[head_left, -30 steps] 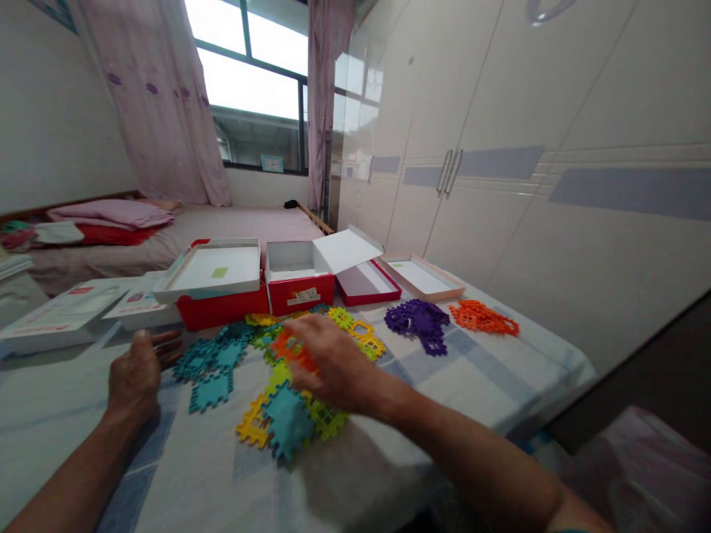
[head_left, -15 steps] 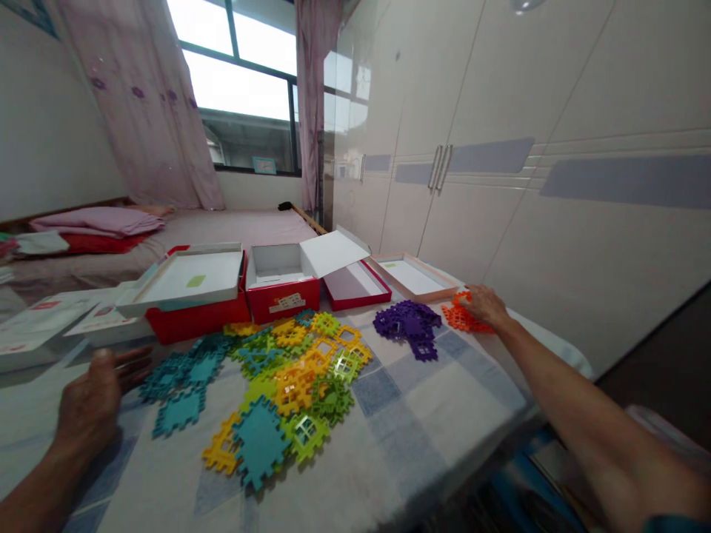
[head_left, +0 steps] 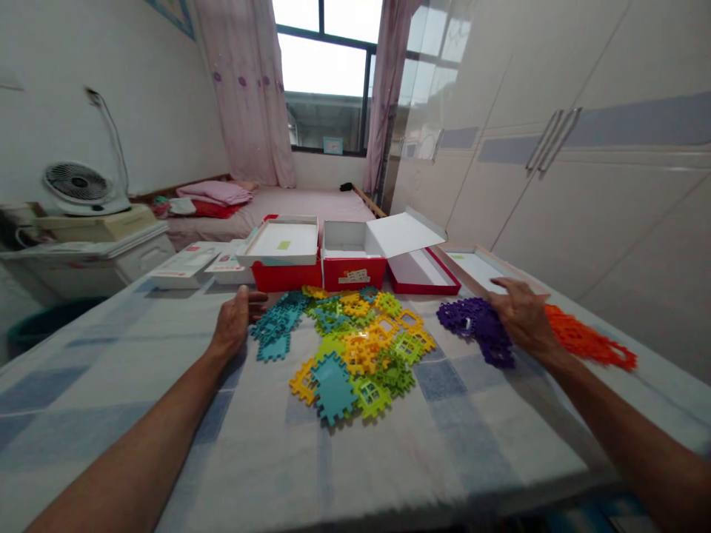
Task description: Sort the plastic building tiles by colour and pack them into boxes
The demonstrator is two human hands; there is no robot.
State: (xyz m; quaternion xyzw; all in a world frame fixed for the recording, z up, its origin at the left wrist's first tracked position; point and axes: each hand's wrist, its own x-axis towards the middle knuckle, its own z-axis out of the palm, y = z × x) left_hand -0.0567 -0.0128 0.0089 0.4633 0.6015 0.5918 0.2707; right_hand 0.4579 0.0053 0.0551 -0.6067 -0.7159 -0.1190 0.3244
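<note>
right hand (head_left: 519,314): loosely open, no grip visible, between purple interlocking tiles (head_left: 472,320) and orange interlocking tiles (head_left: 583,334) | left hand (head_left: 233,322): half-open, empty, beside teal interlocking tiles (head_left: 281,322) | mixed yellow/green/teal tiles (head_left: 364,348): mid-tabletop (head_left: 238,451) | open red box (head_left: 354,275): just behind them

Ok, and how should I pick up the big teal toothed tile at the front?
I'd pinch the near corner of the teal toothed tile, coming from your side: nothing lies on it, and that corner pokes towards you, past the yellow tile.
</note>
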